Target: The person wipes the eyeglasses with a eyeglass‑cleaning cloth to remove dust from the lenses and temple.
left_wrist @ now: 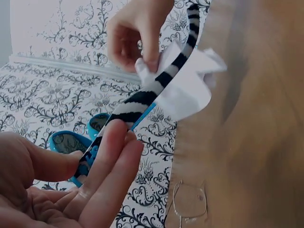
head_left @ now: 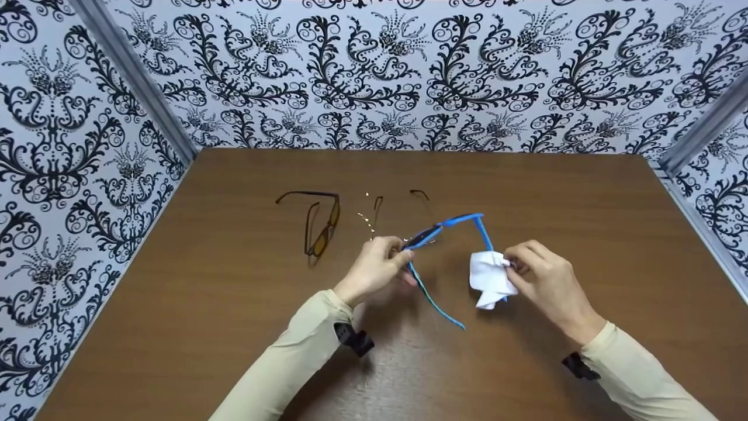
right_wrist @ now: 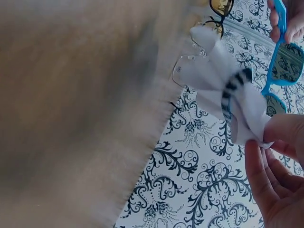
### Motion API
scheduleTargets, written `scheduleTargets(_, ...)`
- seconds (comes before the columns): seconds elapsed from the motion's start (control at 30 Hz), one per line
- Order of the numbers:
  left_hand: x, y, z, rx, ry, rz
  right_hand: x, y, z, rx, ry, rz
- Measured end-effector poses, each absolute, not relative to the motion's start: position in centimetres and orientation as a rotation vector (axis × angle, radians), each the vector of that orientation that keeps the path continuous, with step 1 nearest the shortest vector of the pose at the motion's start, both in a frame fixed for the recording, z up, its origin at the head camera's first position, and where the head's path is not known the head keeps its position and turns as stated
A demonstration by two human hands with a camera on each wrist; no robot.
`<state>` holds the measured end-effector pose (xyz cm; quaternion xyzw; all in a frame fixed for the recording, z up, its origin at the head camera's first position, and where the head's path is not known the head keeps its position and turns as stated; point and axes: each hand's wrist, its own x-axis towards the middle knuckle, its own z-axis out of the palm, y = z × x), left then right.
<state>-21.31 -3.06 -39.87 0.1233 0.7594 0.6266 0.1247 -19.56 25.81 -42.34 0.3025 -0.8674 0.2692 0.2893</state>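
Blue-framed sunglasses (head_left: pixel 461 220) with dark lenses are held above the table, temples spread. My left hand (head_left: pixel 374 269) pinches them near one hinge, thumb against fingers. In the left wrist view that temple (left_wrist: pixel 142 97) carries black and pale stripes. A white cloth (head_left: pixel 489 272) hangs from my right hand (head_left: pixel 549 286), pinched between thumb and fingers. It is folded about the other temple, whose blue tip pokes out below it. The right wrist view has the crumpled cloth (right_wrist: pixel 209 71) around that striped temple (right_wrist: pixel 226 97), with a dark lens (right_wrist: pixel 287 64) beyond.
Glasses with a dark frame (head_left: pixel 307 231) and yellow lenses (head_left: pixel 320 242) lie on the brown table (head_left: pixel 234 327), left of my hands. Behind my left hand are thin wire glasses with dark temple tips (head_left: pixel 378 202), partly hidden. Patterned walls (head_left: pixel 374 76) stand around the table.
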Motion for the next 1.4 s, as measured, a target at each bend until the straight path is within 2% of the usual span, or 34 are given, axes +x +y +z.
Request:
scheduleTargets(0.33, -22.1, -3.7, -39.8, 0.264, 2.257, 1.864, -18.0, 25.3, -42.7, 0.896, -2.282, 0.767)
scheduleTargets(0.97, -22.0, -2.6, -40.3, 0.223, 2.168, 1.912, -16.5, 21.4, -43.1, 1.072, -2.274, 1.160)
scheduleTargets(1.4, -21.5, -1.4, -40.6, 0.308, 2.146, 1.908, -17.1, 19.3, -42.9, 1.011, -2.309, 1.339)
